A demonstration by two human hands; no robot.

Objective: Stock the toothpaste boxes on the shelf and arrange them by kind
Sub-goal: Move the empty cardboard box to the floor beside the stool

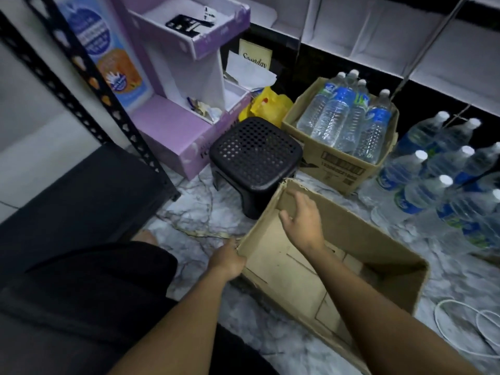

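An open brown cardboard box [378, 255] lies on the marble floor in front of me, and its inside shows only bare cardboard flaps. My left hand [230, 259] grips the box's near left corner edge. My right hand [303, 220] reaches down inside the box with fingers spread, holding nothing. No toothpaste boxes are in view. A black metal shelf upright [81, 85] runs along the left.
A black perforated plastic stool [255, 155] stands just beyond the box. Behind it a carton of water bottles [349, 123], with more wrapped bottles [443, 180] to the right. A purple cardboard display stand [186, 77] and a yellow bag [266, 105] sit at the back. White cord [460, 323] lies on the floor.
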